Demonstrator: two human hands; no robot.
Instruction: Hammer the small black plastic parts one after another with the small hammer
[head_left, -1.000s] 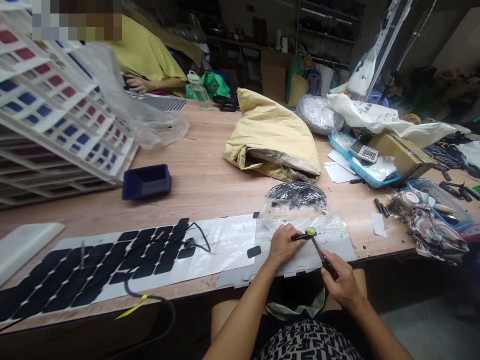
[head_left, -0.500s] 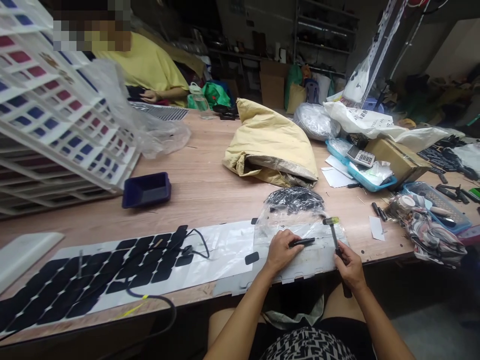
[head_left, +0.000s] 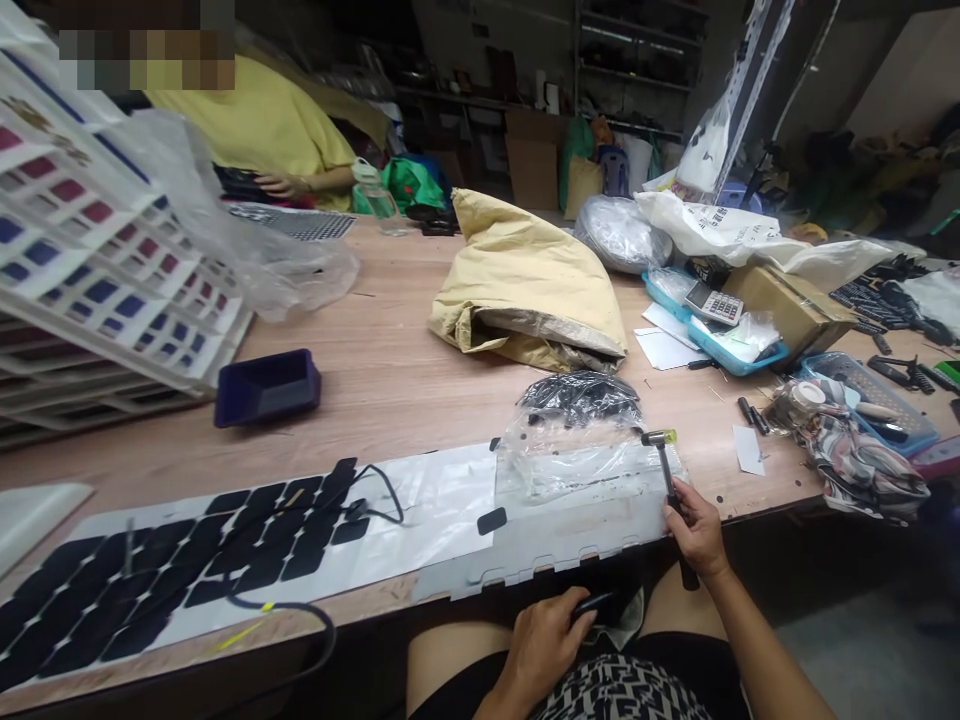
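A small mallet [head_left: 667, 462] with a yellow-tipped head is in my right hand [head_left: 697, 530], fingers wrapped round its dark handle, beside the board's right end. My left hand [head_left: 546, 638] is over my lap, below the table edge, closed on a slim black piece [head_left: 598, 603] whose exact kind I cannot make out. Under that hand an open bag [head_left: 626, 622] lies between the thighs, its inside dark. A grey-white board [head_left: 585, 538] lies along the table's front edge. On its far side rests a clear plastic bag [head_left: 577, 412] with black pieces inside.
Flat black panels [head_left: 150, 560] and a cable [head_left: 322, 620] lie to the left. A purple tray [head_left: 268, 388], a white crate [head_left: 112, 250] and a beige sack [head_left: 536, 280] stand further back. Blue baskets [head_left: 780, 358] are at right. A person in a yellow shirt [head_left: 277, 125] sits opposite.
My left hand has moved from the board down toward my lap, still holding the black piece. My right hand keeps the mallet in nearly the same place. The view has shifted slightly right.
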